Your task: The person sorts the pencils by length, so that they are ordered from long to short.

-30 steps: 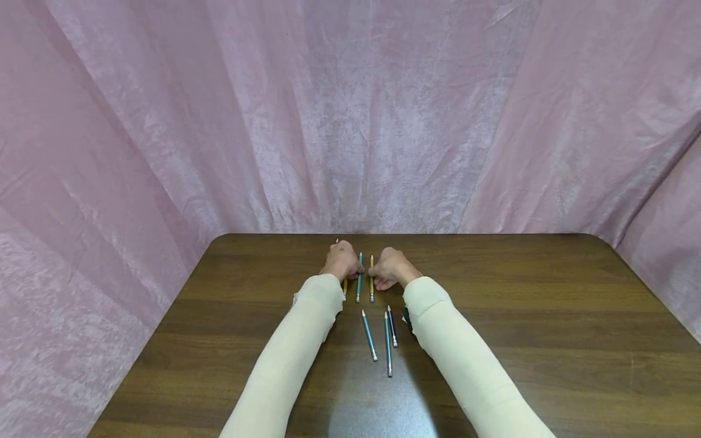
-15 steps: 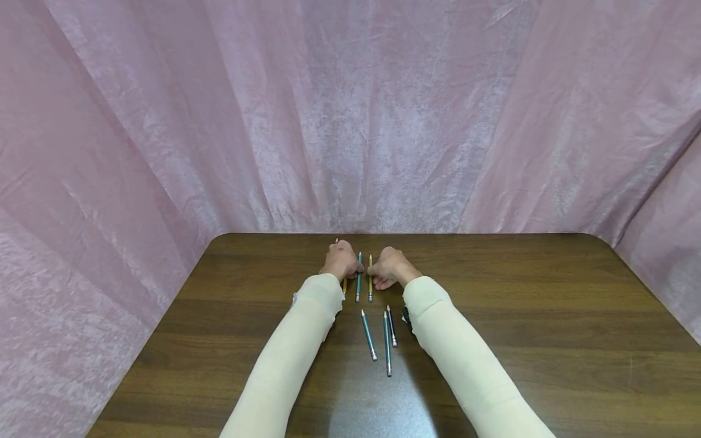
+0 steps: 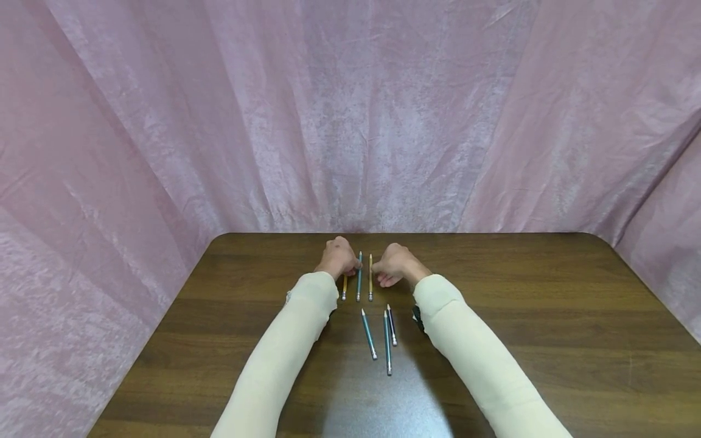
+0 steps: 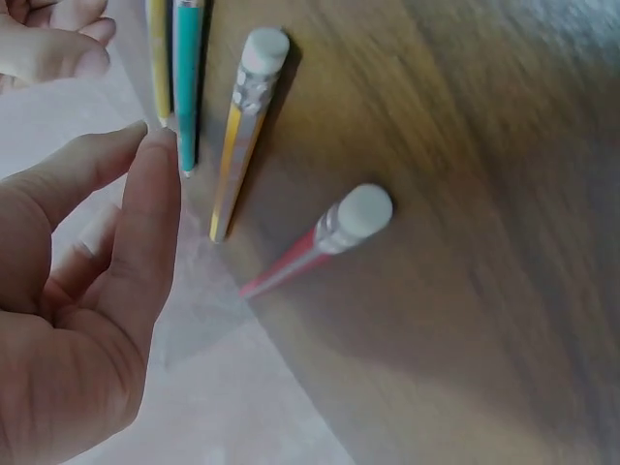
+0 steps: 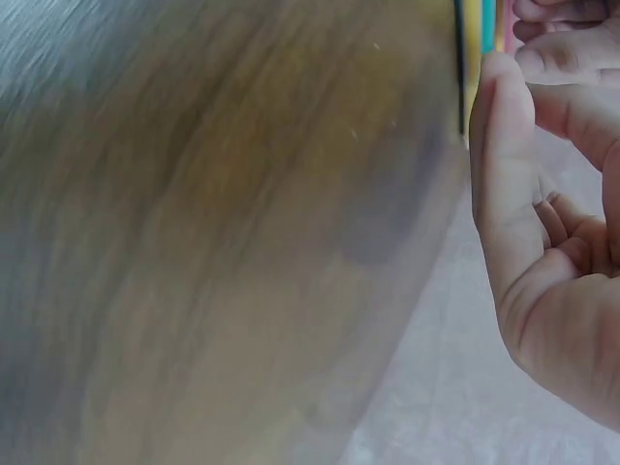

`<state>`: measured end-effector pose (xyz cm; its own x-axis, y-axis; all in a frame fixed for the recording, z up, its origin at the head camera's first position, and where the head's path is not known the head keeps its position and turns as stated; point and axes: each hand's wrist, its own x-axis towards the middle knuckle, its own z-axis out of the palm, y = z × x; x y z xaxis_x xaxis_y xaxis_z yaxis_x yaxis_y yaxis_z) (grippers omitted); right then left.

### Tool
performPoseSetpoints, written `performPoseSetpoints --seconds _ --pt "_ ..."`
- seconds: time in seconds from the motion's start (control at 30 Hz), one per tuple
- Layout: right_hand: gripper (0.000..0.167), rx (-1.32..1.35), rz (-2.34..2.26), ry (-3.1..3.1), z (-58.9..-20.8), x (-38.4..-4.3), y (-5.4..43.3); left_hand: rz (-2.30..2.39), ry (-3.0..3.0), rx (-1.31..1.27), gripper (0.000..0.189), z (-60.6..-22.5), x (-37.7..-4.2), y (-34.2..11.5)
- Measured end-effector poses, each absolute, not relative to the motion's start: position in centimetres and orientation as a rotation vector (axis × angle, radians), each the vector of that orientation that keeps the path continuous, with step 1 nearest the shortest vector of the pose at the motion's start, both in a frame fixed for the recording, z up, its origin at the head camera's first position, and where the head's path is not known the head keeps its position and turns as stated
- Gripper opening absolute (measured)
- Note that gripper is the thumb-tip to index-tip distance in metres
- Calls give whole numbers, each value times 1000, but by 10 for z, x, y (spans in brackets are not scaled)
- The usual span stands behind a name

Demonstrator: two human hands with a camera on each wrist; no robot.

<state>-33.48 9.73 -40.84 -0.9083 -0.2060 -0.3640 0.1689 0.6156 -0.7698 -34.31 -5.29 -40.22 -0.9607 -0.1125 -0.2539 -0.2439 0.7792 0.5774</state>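
My left hand is over the left part of a row of pencils near the table's far edge, its fingertips close to a teal pencil. Beside that lies a yellow pencil, with the thumb of my right hand right at its side. An orange-yellow pencil shows partly from under the left hand. The left wrist view adds a red pencil with a white eraser, hidden in the head view. Both hands have loosely bent fingers and nothing between them.
Closer to me on the brown wooden table lie two more teal pencils, one slanted and one longer-looking pencil, next to a dark blue pencil. A pink curtain hangs behind the table's far edge.
Both hands have drawn slightly apart and a little farther back, the left to the left and the right to the right. The yellow pencil has shifted slightly left; the near pencils stay put.
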Motion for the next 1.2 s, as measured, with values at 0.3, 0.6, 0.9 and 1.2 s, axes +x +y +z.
performPoseSetpoints --seconds 0.3,0.6,0.9,1.2 --pt "33 -109 -1233 2409 -397 -320 119 1036 2679 -158 16 -397 -334 -56" --pt "24 -151 -1207 2411 -394 -305 141 1287 2472 33 8 -397 -299 -56" --pt "24 -172 -1224 2404 -394 -290 157 1284 2399 72 7 -399 -272 -49" --pt "25 -202 -1231 2380 -396 -273 167 1131 2437 155 12 -403 -249 -34"
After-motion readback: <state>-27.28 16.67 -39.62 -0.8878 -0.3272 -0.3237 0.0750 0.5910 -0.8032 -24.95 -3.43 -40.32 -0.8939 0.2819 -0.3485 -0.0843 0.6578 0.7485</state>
